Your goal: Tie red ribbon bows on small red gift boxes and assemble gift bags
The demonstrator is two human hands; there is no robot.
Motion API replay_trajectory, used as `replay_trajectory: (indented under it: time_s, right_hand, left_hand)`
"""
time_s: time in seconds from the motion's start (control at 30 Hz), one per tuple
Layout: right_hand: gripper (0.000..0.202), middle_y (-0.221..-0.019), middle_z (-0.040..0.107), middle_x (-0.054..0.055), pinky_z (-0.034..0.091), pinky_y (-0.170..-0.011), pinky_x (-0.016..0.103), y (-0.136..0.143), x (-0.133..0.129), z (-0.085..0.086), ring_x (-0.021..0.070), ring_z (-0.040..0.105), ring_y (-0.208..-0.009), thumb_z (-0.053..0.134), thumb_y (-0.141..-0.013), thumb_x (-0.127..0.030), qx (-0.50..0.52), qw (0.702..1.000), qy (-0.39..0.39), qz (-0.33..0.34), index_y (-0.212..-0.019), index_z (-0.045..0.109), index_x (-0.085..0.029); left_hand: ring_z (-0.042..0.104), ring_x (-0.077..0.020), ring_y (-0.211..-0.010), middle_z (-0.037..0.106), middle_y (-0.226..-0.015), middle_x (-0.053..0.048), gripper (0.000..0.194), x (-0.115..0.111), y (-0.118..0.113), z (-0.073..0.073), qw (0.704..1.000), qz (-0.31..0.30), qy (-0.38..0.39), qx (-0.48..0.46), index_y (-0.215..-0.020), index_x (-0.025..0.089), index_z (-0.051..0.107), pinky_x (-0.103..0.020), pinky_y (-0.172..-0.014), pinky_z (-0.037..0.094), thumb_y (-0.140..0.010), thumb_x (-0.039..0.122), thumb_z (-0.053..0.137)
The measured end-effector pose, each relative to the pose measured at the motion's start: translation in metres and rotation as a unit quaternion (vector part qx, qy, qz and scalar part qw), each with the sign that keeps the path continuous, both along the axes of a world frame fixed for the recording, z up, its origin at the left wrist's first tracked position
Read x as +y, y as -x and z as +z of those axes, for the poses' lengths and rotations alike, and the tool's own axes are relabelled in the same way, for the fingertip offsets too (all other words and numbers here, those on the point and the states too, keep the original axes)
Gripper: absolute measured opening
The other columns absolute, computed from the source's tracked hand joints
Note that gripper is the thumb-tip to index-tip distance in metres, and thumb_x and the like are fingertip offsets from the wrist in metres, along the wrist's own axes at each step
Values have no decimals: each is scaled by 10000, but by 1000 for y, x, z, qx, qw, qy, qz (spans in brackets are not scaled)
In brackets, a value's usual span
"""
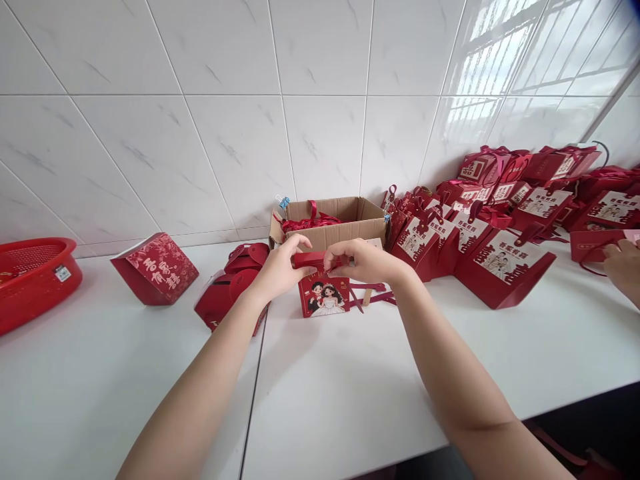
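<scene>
White marbled tiles covered the wall behind a white table, which was crossed by a dark seam. Near the middle, in front of an open cardboard carton, a small red box printed with a cartoon couple was held upright between two bare hands. Its upper left part was gripped by the thumb and fingers of the left hand, and its upper right edge was pinched by the fingertips of the right hand; exactly which fold was caught there could not be told, nor whether the tabletop was touched by the box. Red ribbons were heaped inside the carton. Just right of the box, narrow strips were laid crossing one another. To the left, a red basket, a lettered box and, beside the left forearm, clustered red boxes were seen. Gift boxes were crowded on the right, where another red box was touched by a co-worker's hand.
</scene>
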State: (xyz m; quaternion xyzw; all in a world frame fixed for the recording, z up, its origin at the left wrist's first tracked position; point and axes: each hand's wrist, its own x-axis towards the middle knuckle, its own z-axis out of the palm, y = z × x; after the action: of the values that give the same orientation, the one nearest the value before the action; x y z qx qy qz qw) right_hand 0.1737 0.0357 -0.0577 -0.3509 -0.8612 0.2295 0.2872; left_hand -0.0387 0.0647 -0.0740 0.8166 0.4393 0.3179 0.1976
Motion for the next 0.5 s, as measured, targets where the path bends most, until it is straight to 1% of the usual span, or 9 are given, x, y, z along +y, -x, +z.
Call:
replay_trajectory:
  time_s: [0.03, 0.1, 0.2, 0.27, 0.33, 0.43, 0.5]
  right_hand:
    - [140, -804, 664, -9, 422, -627, 229, 0, 0, 0, 105, 562, -690, 546, -780, -133, -5, 1000, 2, -1, -853, 650, -191]
    - [151, -803, 665, -9, 420, -621, 223, -1, 1, 0, 103, 562, -689, 541, -772, -121, -15, 1000, 11, -4, -843, 655, -190]
    - [166, -828, 681, -6, 439, -642, 232, -4, 3, -1, 110, 583, -707, 547, -756, -111, -24, 999, 29, -17, -829, 669, -197]
    - [169, -833, 694, -7, 452, -647, 241, -7, 5, -3, 118, 596, -709, 558, -749, -116, -25, 998, 35, -39, -817, 683, -206]
    - [182, -814, 701, -10, 456, -628, 243, -7, 8, -6, 121, 599, -693, 559, -746, -111, -25, 997, 29, -67, -800, 699, -215]
    - [225, -803, 709, -12, 455, -612, 244, -4, 11, -10, 125, 601, -685, 555, -741, -79, -23, 996, 3, -91, -786, 720, -225]
    - [247, -803, 712, -11, 454, -616, 250, 0, 13, -13, 135, 603, -698, 565, -736, -60, -23, 995, -21, -98, -779, 732, -237]
  left_hand:
    - [593, -177, -829, 645, -991, -13, 303, 0, -1, 0, 1000, -10, 4, -1, -1053, 254, 580, -278, -692, 461, -771, 341, 645]
    - [603, -193, -920, 659, -1044, -12, 270, 1, -1, 0, 1000, -20, 11, 7, -1053, 272, 636, -293, -773, 473, -789, 328, 623]
    - [597, -218, -991, 656, -1052, -35, 237, 3, -1, -2, 1000, 6, 4, 31, -993, 252, 697, -316, -840, 473, -782, 330, 623]
    - [604, -229, -983, 650, -1040, -51, 244, 5, -1, -4, 999, 26, 3, 38, -969, 227, 709, -326, -836, 481, -777, 351, 624]
    - [613, -231, -977, 659, -1035, -53, 257, 6, -1, -5, 999, 26, 17, 33, -959, 217, 709, -324, -826, 490, -774, 374, 624]
    - [624, -235, -976, 682, -1042, -48, 262, 5, -1, -4, 999, 22, 43, 25, -949, 216, 708, -321, -816, 496, -767, 387, 628]
    - [628, -240, -969, 691, -1035, -49, 259, 3, -2, -3, 998, 21, 45, 28, -941, 214, 710, -326, -807, 495, -768, 385, 623]
